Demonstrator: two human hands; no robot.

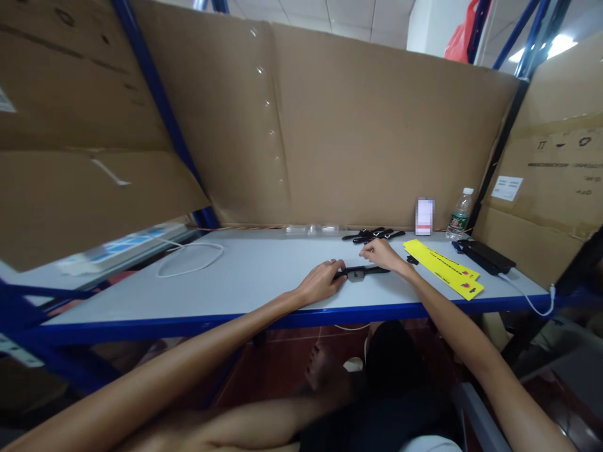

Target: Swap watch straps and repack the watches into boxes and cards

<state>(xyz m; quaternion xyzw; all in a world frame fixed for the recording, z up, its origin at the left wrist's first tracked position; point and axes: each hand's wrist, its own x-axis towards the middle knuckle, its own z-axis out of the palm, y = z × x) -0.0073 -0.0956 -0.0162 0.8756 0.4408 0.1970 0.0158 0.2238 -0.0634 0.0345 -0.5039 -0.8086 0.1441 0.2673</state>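
Observation:
A long black strap-like item (372,270), with a greyish piece hanging at its middle, lies across the desk near the front. It resembles a watch, but I cannot be sure. My left hand (324,281) has its fingers closed round the item's left end. Just above the right part, my right hand (382,253) is pinched closed; anything between its fingertips is too small to make out. Beyond it lie several black straps (374,235) with shiny buckles. Yellow printed cards (438,269) overlap to the right, beside a small black piece (412,259).
At the back right stand a phone (424,217) and a water bottle (459,216). A black case (487,256) with a white cable is nearby. Clear plastic pieces (311,230) lie along the cardboard wall (367,132). A white cable loop (191,274) rests on the left.

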